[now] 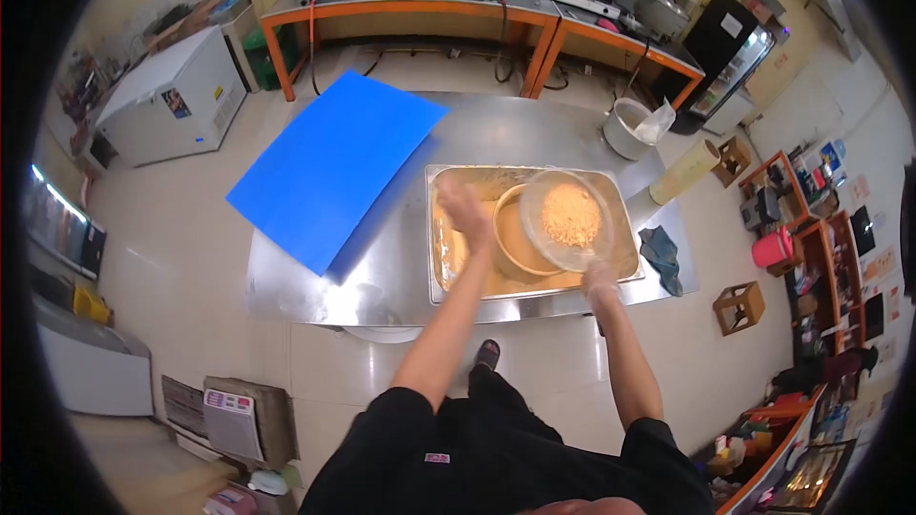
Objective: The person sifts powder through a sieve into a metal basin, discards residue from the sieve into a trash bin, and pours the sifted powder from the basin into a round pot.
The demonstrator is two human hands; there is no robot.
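My right hand (pixel 601 284) grips the near edge of a round, mesh-like sieve (pixel 544 246), which is tilted. Orange-yellow crumbs (pixel 572 216) lie in it. Beneath, partly hidden by the sieve, a round tan bowl (pixel 507 246) stands in a large rectangular steel pan (pixel 431 272). Orange-tan powdery material (pixel 515 281) covers much of the pan's floor. Over the pan's left part is my left hand (pixel 463 208), smeared by motion, so its fingers cannot be made out. It is apart from the sieve.
A blue board (pixel 334 167) lies on the steel table (pixel 477 119), left of the pan. To the right are a dark cloth (pixel 660 257), a yellowish roll (pixel 685 172) and a white pot (pixel 626 136) with a plastic bag. Behind runs a stove counter (pixel 429 8).
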